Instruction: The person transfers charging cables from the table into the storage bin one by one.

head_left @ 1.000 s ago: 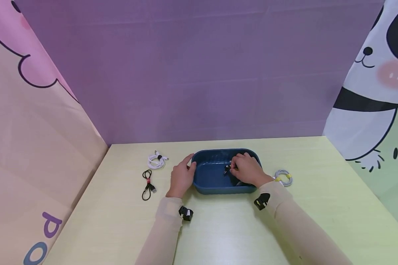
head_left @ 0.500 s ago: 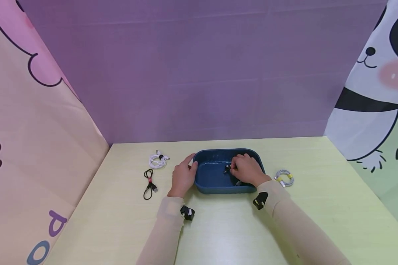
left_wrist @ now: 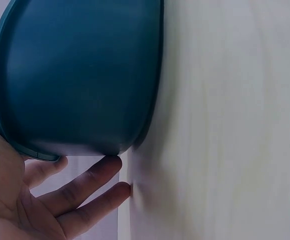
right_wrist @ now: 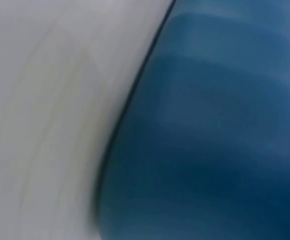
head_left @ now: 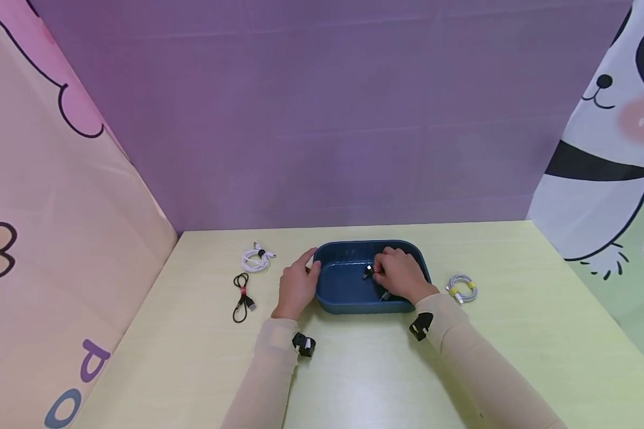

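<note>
A dark blue plastic bin [head_left: 343, 309] stands on the table in the head view. My left hand [head_left: 295, 287] holds its left end, thumb at the rim. In the left wrist view, the fingers [left_wrist: 80, 187] of that hand lie against the bin's outer wall. Inside the bin's right half, my right hand [head_left: 399, 274] pinches a black cable [head_left: 368, 272], mostly hidden by the fingers. A small grey plug [head_left: 385, 296] shows below that hand. The right wrist view shows only the blurred bin wall [right_wrist: 200, 125] and table.
Left of the bin lie a coiled white cable [head_left: 254, 261] with a black tie and a black USB cable [head_left: 241, 297] with a red tie. A pale grey coiled cable [head_left: 461, 288] with yellow ties lies to the right. A purple cloth [head_left: 343, 119] hangs behind the table.
The head view has shifted slightly. Both hands stay at the bin. Less of the dark cable shows under my right hand, and the plug by its fingers has turned a little.
</note>
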A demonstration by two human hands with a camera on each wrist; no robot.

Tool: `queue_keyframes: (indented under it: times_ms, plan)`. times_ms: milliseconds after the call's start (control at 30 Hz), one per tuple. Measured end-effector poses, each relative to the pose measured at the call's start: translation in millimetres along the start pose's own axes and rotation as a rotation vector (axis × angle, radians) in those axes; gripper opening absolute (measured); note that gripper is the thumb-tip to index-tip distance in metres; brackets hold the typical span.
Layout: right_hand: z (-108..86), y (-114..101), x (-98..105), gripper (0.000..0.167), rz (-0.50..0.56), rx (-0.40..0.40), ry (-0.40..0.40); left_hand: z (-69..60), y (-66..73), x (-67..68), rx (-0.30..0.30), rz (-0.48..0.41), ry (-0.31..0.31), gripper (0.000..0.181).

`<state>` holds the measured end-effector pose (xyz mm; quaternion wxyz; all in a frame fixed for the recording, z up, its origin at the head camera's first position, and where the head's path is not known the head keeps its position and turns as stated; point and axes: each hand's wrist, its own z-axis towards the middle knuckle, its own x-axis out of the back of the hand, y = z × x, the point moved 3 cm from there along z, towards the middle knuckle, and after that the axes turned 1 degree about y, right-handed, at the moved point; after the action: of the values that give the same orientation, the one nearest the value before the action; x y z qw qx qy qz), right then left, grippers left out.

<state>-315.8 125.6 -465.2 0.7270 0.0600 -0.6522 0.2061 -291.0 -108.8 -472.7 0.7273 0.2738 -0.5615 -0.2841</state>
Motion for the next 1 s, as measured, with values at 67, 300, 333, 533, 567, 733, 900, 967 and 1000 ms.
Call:
queue_keyframes:
  times_ms: [67, 300, 333, 533, 567, 733, 900, 967, 1000]
  plan:
    - [0.2, 0, 0, 0.011, -0.001, -0.008, 0.004, -0.1, 0.5, 0.3, -0.005, 0.003, 0.002, 0.041]
    - [-0.6, 0, 0, 0.010, 0.004, -0.023, 0.022, 0.1, 0.6, -1.1, 0.006, 0.001, -0.005, 0.042]
    - [-1.0, 0, 0, 0.010, 0.005, -0.024, 0.025, 0.0, 0.7, -1.3, 0.005, -0.001, -0.008, 0.042]
    - [-2.9, 1, 1, 0.010, 0.007, -0.029, 0.028, -2.3, 1.9, -1.5, 0.006, 0.001, -0.011, 0.042]
    - [-3.0, 2, 1, 0.010, 0.006, -0.029, 0.028, -2.5, 2.0, -1.8, 0.009, 0.000, -0.012, 0.042]
    - [-4.0, 3, 2, 0.012, 0.016, -0.037, 0.046, -2.5, 3.8, -3.0, 0.007, -0.006, -0.011, 0.042]
    - [-8.6, 2, 8, 0.013, 0.062, -0.026, 0.119, -2.9, 4.3, -2.9, 0.000, 0.002, -0.010, 0.042]
    - [-12.2, 0, 12, 0.012, 0.097, -0.025, 0.151, -3.0, 3.2, -2.5, 0.007, 0.004, -0.013, 0.042]
    - [-14.1, -1, 14, 0.011, 0.116, -0.026, 0.167, -3.0, 2.4, -2.1, 0.011, 0.005, -0.016, 0.042]
